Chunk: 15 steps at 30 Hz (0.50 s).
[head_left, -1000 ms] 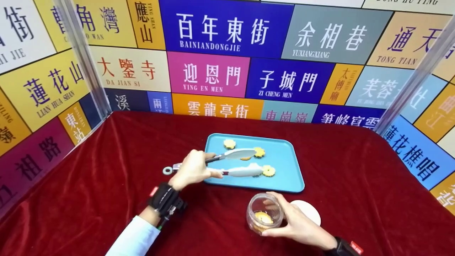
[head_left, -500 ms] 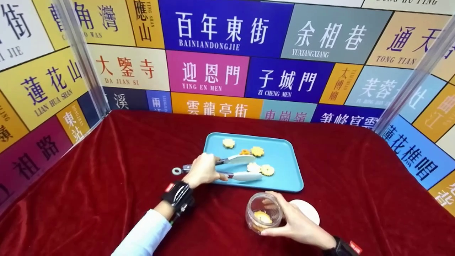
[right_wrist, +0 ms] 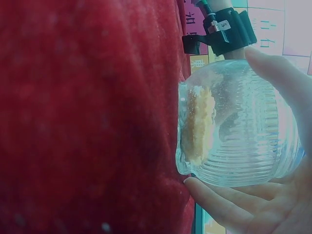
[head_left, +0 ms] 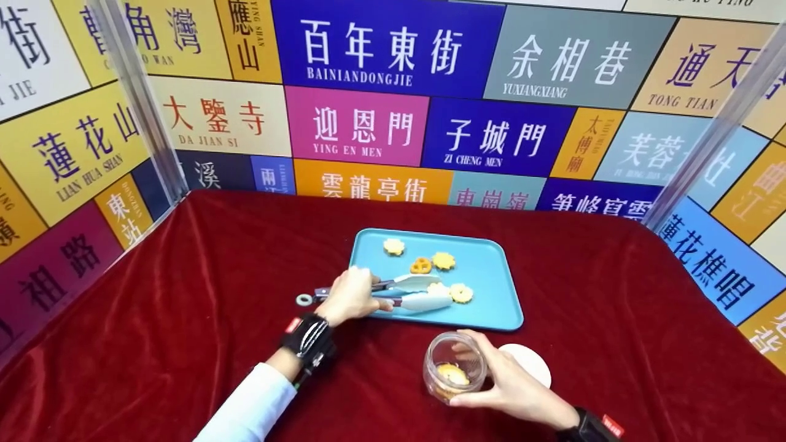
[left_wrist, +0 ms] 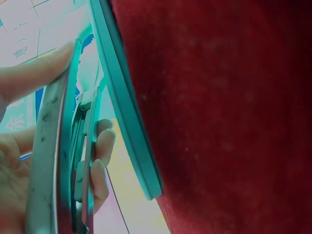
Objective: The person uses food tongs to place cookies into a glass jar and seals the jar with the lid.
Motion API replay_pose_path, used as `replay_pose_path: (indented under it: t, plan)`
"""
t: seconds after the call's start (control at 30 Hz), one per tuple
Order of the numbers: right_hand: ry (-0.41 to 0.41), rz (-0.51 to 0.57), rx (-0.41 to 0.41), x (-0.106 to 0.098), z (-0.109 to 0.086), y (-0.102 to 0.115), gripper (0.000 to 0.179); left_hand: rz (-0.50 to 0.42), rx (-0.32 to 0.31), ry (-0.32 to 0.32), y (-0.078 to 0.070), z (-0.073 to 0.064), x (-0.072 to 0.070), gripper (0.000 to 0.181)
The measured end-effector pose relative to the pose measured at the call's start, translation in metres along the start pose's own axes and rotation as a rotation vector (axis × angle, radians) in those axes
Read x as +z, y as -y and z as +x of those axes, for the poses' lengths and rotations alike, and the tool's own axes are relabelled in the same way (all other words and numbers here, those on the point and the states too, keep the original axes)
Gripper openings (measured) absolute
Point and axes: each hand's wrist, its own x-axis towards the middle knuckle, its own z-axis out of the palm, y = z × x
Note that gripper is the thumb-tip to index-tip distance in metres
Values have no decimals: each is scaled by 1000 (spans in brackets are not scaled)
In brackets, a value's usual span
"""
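Note:
My left hand [head_left: 353, 296] grips a pair of tongs [head_left: 424, 301] over the near left part of a blue tray [head_left: 491, 276]. The pale tong tips lie on both sides of a flower-shaped cookie [head_left: 437, 288], partly hidden by them. Touching its right side is a ring-shaped cookie [head_left: 461, 293]. A pretzel [head_left: 421, 265] and two more flower-shaped cookies, one a yellow cookie [head_left: 443, 261] and one a pale cookie [head_left: 394, 247], lie farther back. With my right hand [head_left: 513, 380] I hold a clear ribbed glass jar [right_wrist: 243, 126] upright on the cloth; cookies [right_wrist: 200, 126] lie at its bottom.
A white round lid [head_left: 529, 363] lies behind my right hand, partly covered by it. Red velvet cloth [head_left: 245, 258] covers the table. Panels with printed signs [head_left: 356, 123] stand behind and at the sides.
The tongs have drawn back left, then come closer together around the flower-shaped cookie. The pretzel has come into full view. My right hand and the jar have stayed in place.

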Motion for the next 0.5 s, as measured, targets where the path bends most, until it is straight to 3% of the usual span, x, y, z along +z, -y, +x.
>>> replay_pose_path:
  t: [0.13,0.5]
  plan:
    - [2,1,-3,3,-3,-14,72,1,7,-11,0,0,1,39]
    - [0,-1,-15,3,-3,-13,72,-27,22,-60,10,-2,-9,29]
